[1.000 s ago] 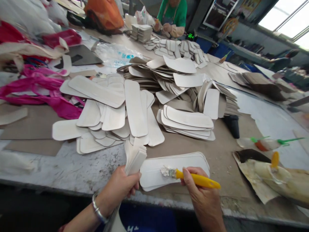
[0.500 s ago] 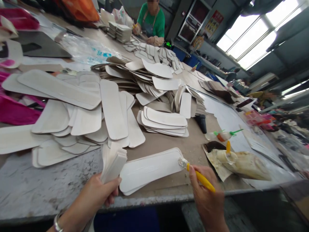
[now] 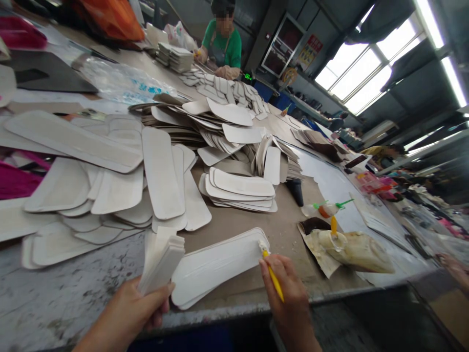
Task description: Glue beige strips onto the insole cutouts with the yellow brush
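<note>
My left hand (image 3: 146,305) is closed around a bundle of white strips (image 3: 163,261), which stands up out of the fist. Its thumb tip is at the left end of a small stack of long white rounded panels (image 3: 220,268) on the table edge. In my right hand (image 3: 287,288) is a yellow-handled brush (image 3: 274,278). The white-coated brush head rests on the right end of the top panel, where wet-looking streaks show. Behind lies a neat pile of similar panels (image 3: 240,188), with more panels (image 3: 163,171) heaped to the left.
Right of my hands lies a stained glue container (image 3: 361,249) with a yellow handle sticking out. Small green-tipped bottles (image 3: 326,209) and a black cone-shaped piece (image 3: 295,191) are behind it. A person in green (image 3: 223,44) works across the table (image 3: 73,313). Another person's hand (image 3: 454,269) shows far right.
The brush has turned more upright and stays at the panel's right end. The whole view has shifted, so the things on the table appear further left.
</note>
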Demonstrator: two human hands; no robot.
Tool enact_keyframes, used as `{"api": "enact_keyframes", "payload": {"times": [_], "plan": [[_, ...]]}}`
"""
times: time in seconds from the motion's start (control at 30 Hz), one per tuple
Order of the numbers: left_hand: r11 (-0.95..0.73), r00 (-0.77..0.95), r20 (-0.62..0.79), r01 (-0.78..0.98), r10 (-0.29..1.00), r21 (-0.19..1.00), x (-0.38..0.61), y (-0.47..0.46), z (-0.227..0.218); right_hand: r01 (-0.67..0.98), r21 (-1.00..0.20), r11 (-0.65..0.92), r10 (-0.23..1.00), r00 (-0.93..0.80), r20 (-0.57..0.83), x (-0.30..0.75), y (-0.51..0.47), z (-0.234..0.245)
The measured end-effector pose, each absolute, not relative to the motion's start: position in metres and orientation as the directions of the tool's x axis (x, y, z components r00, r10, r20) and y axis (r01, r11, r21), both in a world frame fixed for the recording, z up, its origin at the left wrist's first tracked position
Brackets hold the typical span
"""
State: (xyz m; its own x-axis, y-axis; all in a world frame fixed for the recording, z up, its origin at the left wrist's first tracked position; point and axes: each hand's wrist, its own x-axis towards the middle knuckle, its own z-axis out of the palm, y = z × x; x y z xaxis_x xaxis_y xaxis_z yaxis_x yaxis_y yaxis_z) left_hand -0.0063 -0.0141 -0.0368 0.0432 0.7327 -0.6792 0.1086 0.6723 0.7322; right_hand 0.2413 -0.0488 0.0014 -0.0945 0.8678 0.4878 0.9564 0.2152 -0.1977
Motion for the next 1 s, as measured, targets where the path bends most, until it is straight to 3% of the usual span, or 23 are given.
{"api": "enact_keyframes", "payload": {"times": [0.1,0.27,0.4,0.47,0.67,0.77,0.87,1.0], "plan": [[0.664,0.064,-0.67,0.094,0.739,0.742,-0.007,-0.015,-0.044,0.952,-0.172,0.254,0.851,-0.135,0.507,0.235,-0.046,-0.005],[0.687,0.088,-0.694,0.098,0.714,0.72,-0.007,-0.012,-0.047,0.773,-0.531,0.348,0.89,-0.094,0.446,0.197,-0.051,0.002],[0.699,0.125,-0.708,0.109,0.695,0.706,-0.008,-0.008,-0.033,0.553,-0.823,0.134,0.959,0.136,0.247,0.179,-0.051,0.005],[0.712,0.136,-0.72,0.11,0.68,0.694,-0.008,-0.006,-0.024,0.482,-0.875,0.033,0.974,0.18,0.135,0.178,-0.048,0.002],[0.722,0.115,-0.731,0.112,0.673,0.682,-0.007,-0.006,-0.015,0.472,-0.881,-0.017,0.959,0.256,0.119,0.173,-0.046,0.004],[0.725,0.104,-0.735,0.122,0.67,0.678,-0.007,-0.006,-0.017,0.423,-0.906,-0.007,0.977,0.196,0.085,0.166,-0.045,0.003],[0.728,0.095,-0.739,0.128,0.667,0.674,-0.006,-0.006,-0.018,0.515,-0.852,0.094,0.977,0.117,0.178,0.17,-0.041,-0.003],[0.736,0.087,-0.747,0.128,0.659,0.664,-0.004,-0.004,-0.015,0.71,-0.674,0.204,0.925,0.086,0.371,0.198,-0.036,-0.006]]}}
